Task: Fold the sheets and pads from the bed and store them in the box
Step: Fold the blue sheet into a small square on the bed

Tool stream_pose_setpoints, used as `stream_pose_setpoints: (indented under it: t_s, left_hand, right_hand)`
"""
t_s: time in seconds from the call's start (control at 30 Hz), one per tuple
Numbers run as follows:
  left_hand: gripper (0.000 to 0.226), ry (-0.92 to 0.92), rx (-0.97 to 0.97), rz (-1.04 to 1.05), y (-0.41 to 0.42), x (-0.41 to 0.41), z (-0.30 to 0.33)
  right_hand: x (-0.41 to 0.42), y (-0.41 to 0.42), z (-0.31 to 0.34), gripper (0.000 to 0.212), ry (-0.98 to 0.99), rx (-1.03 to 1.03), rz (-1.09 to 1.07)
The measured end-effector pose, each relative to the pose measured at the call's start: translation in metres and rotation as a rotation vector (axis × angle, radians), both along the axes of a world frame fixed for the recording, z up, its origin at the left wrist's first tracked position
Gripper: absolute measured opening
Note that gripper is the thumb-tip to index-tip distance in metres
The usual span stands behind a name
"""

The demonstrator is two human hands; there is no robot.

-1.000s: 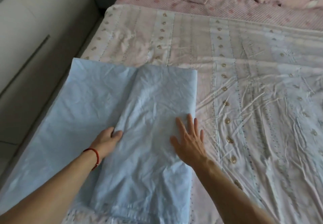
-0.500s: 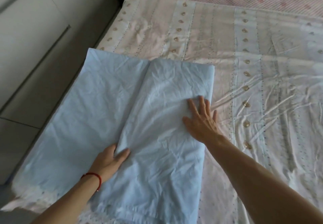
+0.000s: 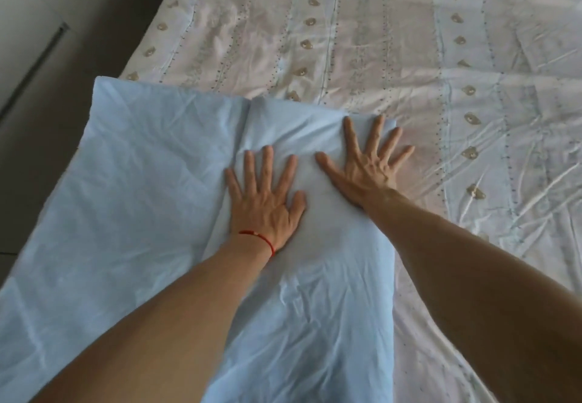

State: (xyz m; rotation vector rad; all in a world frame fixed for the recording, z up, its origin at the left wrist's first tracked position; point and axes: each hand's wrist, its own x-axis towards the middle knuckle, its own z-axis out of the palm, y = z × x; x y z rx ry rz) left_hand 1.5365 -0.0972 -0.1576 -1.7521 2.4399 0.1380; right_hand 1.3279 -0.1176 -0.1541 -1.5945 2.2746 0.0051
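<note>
Blue sheet (image 3: 132, 201) under both hands: L hand (image 3: 267, 204) & R hand (image 3: 365, 166) flat, fingers spread, gripping nothing.

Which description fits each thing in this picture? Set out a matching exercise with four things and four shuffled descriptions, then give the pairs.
Things:
1. left hand
2. right hand
3. blue sheet
4. patterned bedspread

Descriptions:
A. lies under everything, wrinkled
B. red string at its wrist
C. partly folded over itself
D. flat near the fold's far right corner

Pairs: 1-B, 2-D, 3-C, 4-A
</note>
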Motion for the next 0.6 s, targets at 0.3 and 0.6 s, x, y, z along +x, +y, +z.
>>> stream_pose_setpoints:
  t_s: [0.3, 0.6]
  left_hand:
    - [0.074, 0.079, -0.027, -0.196, -0.123, -0.017, 0.005]
    - [0.074, 0.094, -0.055, -0.18, -0.134, -0.018, -0.02]
  right_hand:
    - [0.002, -0.002, -0.023, 0.093, 0.077, -0.094, -0.054]
    - [-0.001, -0.008, -0.024, 0.095, 0.073, -0.093, -0.072]
